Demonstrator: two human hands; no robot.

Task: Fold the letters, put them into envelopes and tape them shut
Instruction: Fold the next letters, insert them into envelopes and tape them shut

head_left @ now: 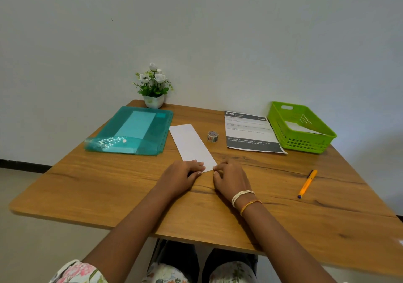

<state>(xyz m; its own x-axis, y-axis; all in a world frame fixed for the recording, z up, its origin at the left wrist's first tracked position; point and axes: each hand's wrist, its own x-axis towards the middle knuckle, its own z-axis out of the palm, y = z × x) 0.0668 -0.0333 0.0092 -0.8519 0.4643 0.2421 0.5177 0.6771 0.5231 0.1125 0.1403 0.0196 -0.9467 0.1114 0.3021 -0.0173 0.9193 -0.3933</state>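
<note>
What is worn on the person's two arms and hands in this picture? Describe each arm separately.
The right wrist carries white thread bands and, beside them, a thin orange-yellow thread band. The left arm is bare up to a floral sleeve in white, pink and green. No rings or gloves show.

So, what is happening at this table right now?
A person sits at a wooden table and works on a long white paper, already folded narrow. The left hand and right hand press and pinch its near end. A tape roll stands beside it, untouched. A green basket at the right holds white paper.
</note>
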